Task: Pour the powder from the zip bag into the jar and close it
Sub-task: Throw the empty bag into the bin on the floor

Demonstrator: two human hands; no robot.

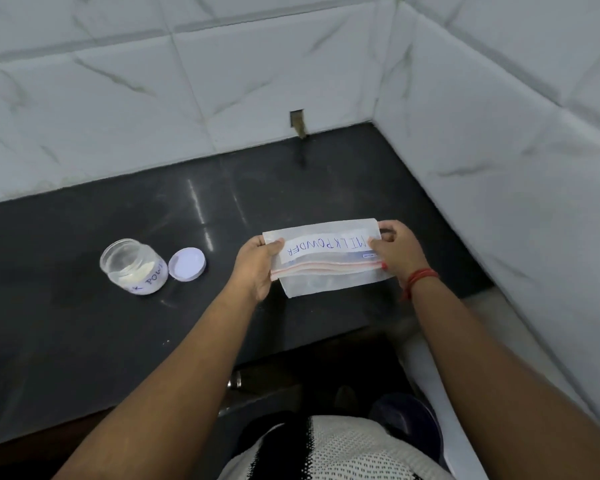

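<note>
Black counter [84, 341]: left hand [257, 268] and right hand [397, 254] pinch the zip bag [329, 258] ends; jar [132, 266] open.

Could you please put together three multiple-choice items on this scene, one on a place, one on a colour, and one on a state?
1. Where is the lid?
A. On the jar
B. On the counter, right of the jar
C. In the left hand

2. What colour is the zip strip of the zip bag?
A. Red
B. Green
C. Black

3. What is the state of the jar?
A. Closed
B. Tipped over
C. Open, powder inside

Answers: 1 B, the lid lies flat beside the jar. 2 A, a reddish strip runs between the left hand and right hand. 3 C, its mouth is uncovered, with white powder low inside.
</note>
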